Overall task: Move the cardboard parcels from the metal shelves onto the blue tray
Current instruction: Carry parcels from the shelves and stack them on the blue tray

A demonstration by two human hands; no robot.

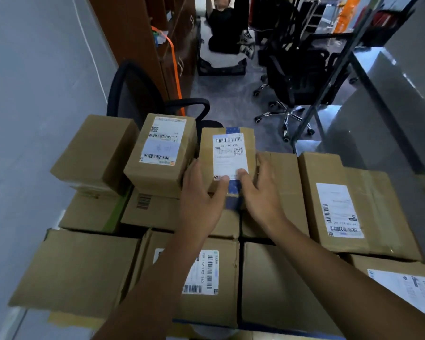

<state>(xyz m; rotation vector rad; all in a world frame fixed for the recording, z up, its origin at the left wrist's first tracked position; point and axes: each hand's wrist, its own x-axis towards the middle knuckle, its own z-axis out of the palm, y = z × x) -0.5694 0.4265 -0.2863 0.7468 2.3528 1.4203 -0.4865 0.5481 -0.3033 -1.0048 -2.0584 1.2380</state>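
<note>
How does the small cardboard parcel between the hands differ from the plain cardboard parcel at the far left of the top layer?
The small cardboard parcel with blue tape shows a white label on top; the plain cardboard parcel at far left shows none. The left hand and right hand grip the taped one; nobody touches the plain one. Both are brown and sit on other parcels.

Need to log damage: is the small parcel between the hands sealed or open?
Sealed, as far as visible: the small parcel has closed flaps, with blue tape along its top seam under the white label. Its underside is hidden.
</note>
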